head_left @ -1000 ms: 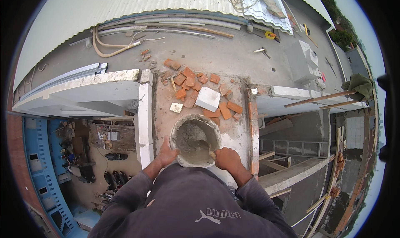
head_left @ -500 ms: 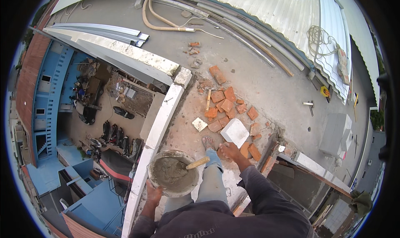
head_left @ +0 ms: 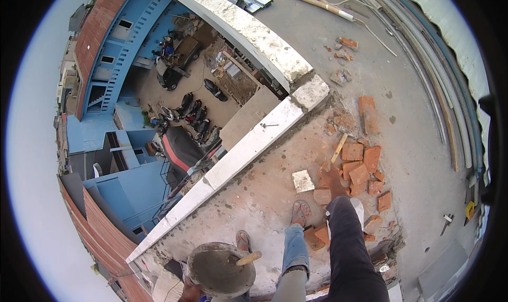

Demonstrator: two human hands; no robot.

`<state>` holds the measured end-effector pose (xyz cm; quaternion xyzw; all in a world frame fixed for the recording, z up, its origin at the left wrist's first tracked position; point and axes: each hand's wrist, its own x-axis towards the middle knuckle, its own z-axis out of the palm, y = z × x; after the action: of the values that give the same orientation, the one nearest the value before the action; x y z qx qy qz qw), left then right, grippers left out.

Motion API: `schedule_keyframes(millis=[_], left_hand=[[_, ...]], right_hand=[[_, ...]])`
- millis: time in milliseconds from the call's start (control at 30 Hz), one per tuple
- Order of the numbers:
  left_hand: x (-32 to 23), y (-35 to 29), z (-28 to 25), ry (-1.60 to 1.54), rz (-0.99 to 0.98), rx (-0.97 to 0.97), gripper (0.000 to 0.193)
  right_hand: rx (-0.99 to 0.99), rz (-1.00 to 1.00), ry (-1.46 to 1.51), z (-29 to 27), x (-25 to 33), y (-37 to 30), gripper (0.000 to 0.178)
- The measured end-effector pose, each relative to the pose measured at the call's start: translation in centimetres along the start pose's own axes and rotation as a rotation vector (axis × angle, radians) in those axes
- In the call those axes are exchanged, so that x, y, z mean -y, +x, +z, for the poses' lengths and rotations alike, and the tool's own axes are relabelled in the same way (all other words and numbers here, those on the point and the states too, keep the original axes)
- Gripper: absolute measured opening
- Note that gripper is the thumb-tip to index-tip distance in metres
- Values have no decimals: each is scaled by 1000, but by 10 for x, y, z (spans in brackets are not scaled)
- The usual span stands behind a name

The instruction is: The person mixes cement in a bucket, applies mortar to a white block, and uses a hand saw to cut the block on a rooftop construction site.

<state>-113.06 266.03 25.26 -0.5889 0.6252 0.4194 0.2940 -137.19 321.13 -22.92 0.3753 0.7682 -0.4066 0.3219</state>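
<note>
My left hand (head_left: pixel 191 291) grips the near left rim of a round mortar bucket (head_left: pixel 210 253), held low in front of me. Grey mortar coats its inside, and the wooden handle of a trowel (head_left: pixel 248 258) sticks out over its right side. My right arm reaches forward over a heap of broken red bricks (head_left: pixel 359 174). There my right hand (head_left: pixel 331 178) is closed at the lower end of a hammer's wooden handle (head_left: pixel 339 147); its fingers are partly hidden. Left of that hand lies a small whitish block (head_left: pixel 303 181). A larger white block (head_left: pixel 357 211) is mostly covered by my right forearm.
A low white wall (head_left: pixel 241 142) runs along the left, with a deep drop to a yard with parked motorbikes (head_left: pixel 194 114). Long pipes (head_left: pixel 431 74) and a hose (head_left: pixel 317 3) lie at the upper right. Another hammer-like tool (head_left: pixel 447 222) lies far right.
My right hand has gone from beside the large white block forward to the hammer handle. The view has swung leftward. The bucket is still in my left hand.
</note>
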Motion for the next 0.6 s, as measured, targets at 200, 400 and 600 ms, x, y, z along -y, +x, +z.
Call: schedule_keyframes(millis=[200,400,600], left_hand=[[73,-23,-8,-237,-158,81,43],[94,-45,-27,-338,-19,265,54],[131,-108,-71,-3,740,130,38]], right_hand=[[5,122,655,-17,12,27,37],[70,-125,1325,-115,41,-101,11],[627,71,848,-158,-5,-376,44]])
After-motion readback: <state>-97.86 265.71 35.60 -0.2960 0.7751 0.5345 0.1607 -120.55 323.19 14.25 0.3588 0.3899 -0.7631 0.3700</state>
